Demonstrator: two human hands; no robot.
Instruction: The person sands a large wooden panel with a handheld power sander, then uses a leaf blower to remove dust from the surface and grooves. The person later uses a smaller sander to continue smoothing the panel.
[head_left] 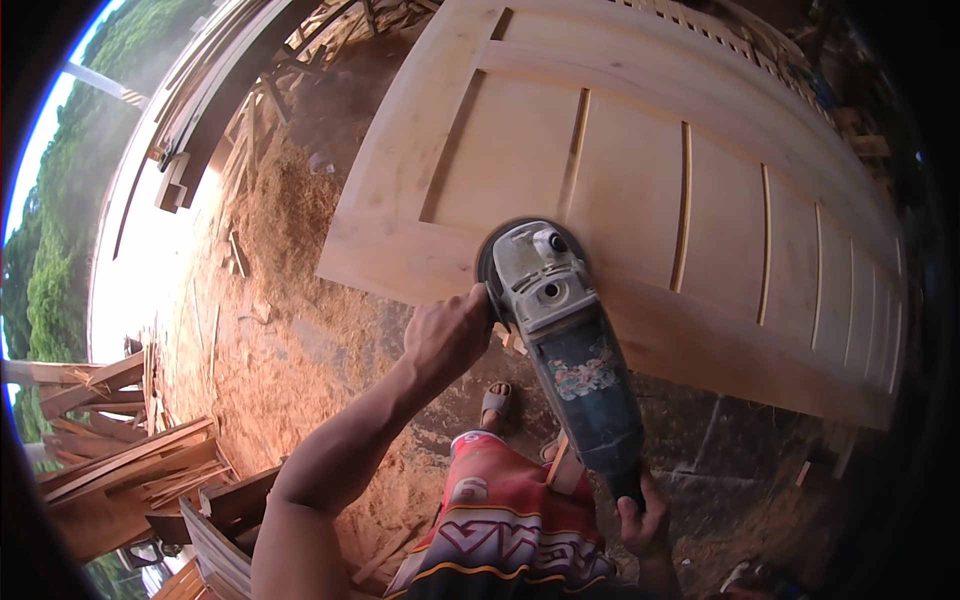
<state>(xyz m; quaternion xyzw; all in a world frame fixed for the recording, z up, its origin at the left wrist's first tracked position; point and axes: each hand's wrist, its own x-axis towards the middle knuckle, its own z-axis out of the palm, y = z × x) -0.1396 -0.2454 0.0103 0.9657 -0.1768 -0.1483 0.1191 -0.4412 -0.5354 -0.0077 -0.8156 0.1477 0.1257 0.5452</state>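
Observation:
A large angle grinder point(575, 350) with a dark round disc is held in both my hands, its head over the near edge of a pale wooden panel point(520, 150). My left hand point(450, 328) is closed beside the grinder's head, at its side handle, which the fingers mostly cover. Lower down, my right hand point(643, 518) wraps round the rear grip at the end of the blue-black body. The disc appears to rest on the panel's flat border; the grinder hides most of the contact. Long straight grooves divide the panel into wide slats.
Sawdust and shavings point(290, 215) cover the floor to the left. Scrap boards point(130, 460) are piled at the lower left, and long timbers point(225, 85) lie at the upper left. My sandalled foot point(495, 402) stands below the panel's near edge.

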